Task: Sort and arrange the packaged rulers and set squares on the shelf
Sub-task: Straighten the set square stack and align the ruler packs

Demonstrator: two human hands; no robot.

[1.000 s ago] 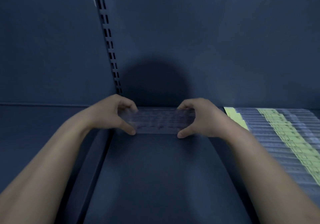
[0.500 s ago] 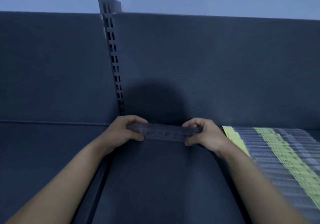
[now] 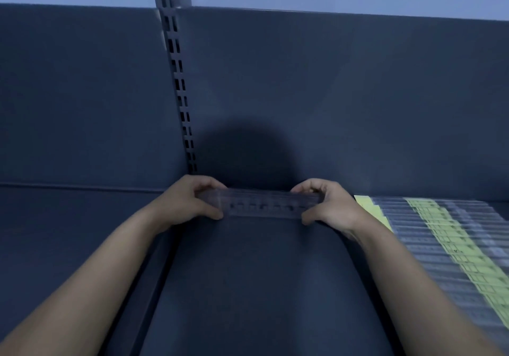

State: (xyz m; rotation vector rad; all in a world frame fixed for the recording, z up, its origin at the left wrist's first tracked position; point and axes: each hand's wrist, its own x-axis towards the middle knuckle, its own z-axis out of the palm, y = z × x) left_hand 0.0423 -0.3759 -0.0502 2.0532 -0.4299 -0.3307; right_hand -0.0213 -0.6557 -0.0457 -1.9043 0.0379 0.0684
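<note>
A clear packaged ruler [image 3: 261, 204] lies crosswise at the back of the dark shelf [image 3: 256, 286], close to the back panel. My left hand [image 3: 192, 201] grips its left end and my right hand [image 3: 327, 204] grips its right end, thumbs on the near edge. To the right, a row of several overlapping clear ruler packs with yellow-green labels [image 3: 451, 245] runs from the back toward the front of the shelf.
A slotted upright [image 3: 179, 80] rises along the dark back panel [image 3: 330, 93] just left of my hands. Another shelf section [image 3: 68, 231] lies to the left, past a seam. A pale wall shows above the panel.
The ruler has moved away from me to the back of the shelf and lies flatter. The view has tilted up, so the top of the back panel now shows.
</note>
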